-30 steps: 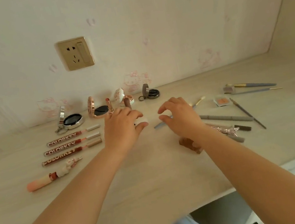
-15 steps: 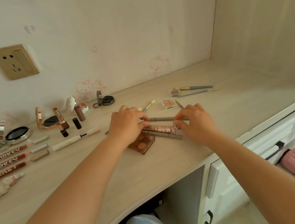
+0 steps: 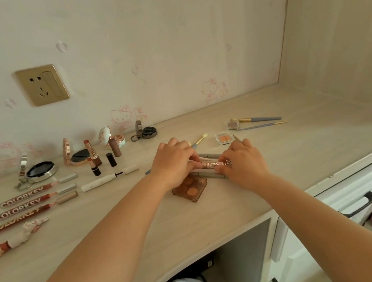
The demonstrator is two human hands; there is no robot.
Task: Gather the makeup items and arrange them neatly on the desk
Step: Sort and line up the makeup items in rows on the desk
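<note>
The worktop (image 3: 130, 227) runs from the back wall to a curved front edge, with a side panel (image 3: 345, 38) closing its right end; the broadest bare stretch lies in front of the hands toward that edge, and another behind them toward the right corner; the left half is crowded, with three lip tubes (image 3: 39, 200) lying in parallel rows, a pink tube (image 3: 11, 242) below them, a white pen (image 3: 109, 178) beside them, open compacts (image 3: 41, 170) and upright lipsticks (image 3: 92, 153) near the wall; two brushes (image 3: 260, 121) and a small blush pan (image 3: 224, 138) lie apart to the right.

The glitter tube (image 3: 214, 164) is rose-gold and sparkly, lying roughly level across the worktop's middle, on or just above a few grey pencils (image 3: 208, 155); a brown palette (image 3: 191, 188) sits just in front of it, partly under the left hand.

The left hand (image 3: 174, 165) reaches in palm down, its grip pinching the tube's left end with curled fingertips; the right hand (image 3: 243, 159) mirrors it, grip curled round the tube's right end, with a thin brush tip showing just behind its knuckles; both forearms stretch forward and converge at the tube.
</note>
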